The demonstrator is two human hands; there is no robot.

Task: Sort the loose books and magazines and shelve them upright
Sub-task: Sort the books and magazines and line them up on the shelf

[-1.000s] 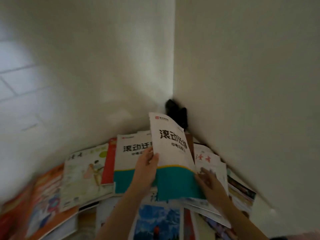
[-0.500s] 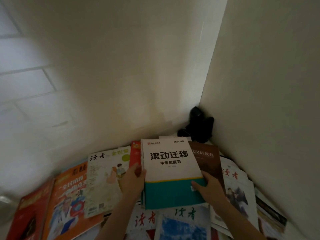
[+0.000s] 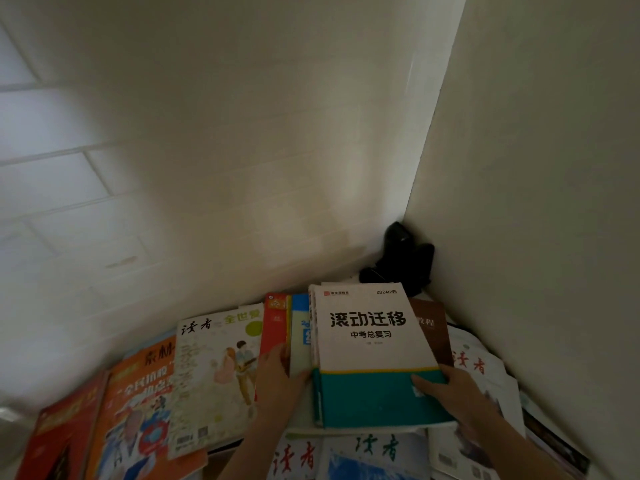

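So your white-and-teal workbook [image 3: 372, 351] is lying flat on top of the pile of loose magazines, just in front of the black object [image 3: 401, 258] in the wall corner. Your right hand [image 3: 453, 393] grips its lower right corner, thumb on the teal band. Your left hand [image 3: 280, 379] lies beside its left edge, fingers relaxed, resting on the illustrated magazine [image 3: 214, 372].

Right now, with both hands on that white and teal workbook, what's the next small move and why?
Probably tip the workbook up onto its bottom edge. It lies flat on the pile, the left hand at its spine side and the right hand on its lower right corner, while nothing here stands upright yet.
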